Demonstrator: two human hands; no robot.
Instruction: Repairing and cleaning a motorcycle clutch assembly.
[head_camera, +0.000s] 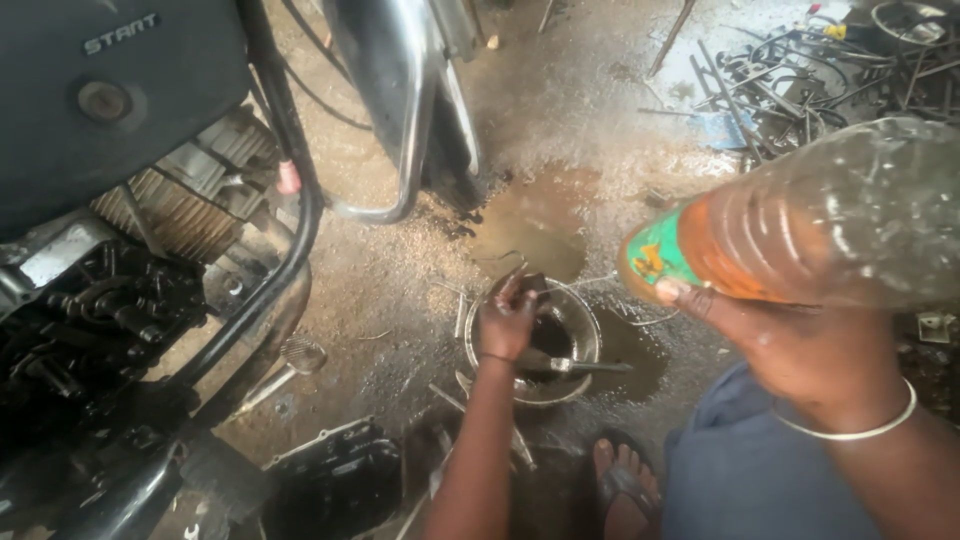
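Observation:
My right hand (790, 345) grips a clear plastic bottle (800, 220) with an orange and green label, held on its side close to the camera, its base toward the right. My left hand (510, 315) reaches down into a small metal bowl (580, 375) of dark liquid on the ground, fingers closed over something small that I cannot make out. A metal tool (590, 367) lies across the bowl. A silver bangle (850, 430) circles my right wrist.
A motorcycle engine (120, 270) with frame tubes and a chrome pipe (400, 120) fills the left. A black engine cover (335, 480) lies at the bottom. An oily puddle (535, 225) spreads beyond the bowl. Scrap metal rods (800, 80) pile at top right. My sandalled foot (620, 480) is below the bowl.

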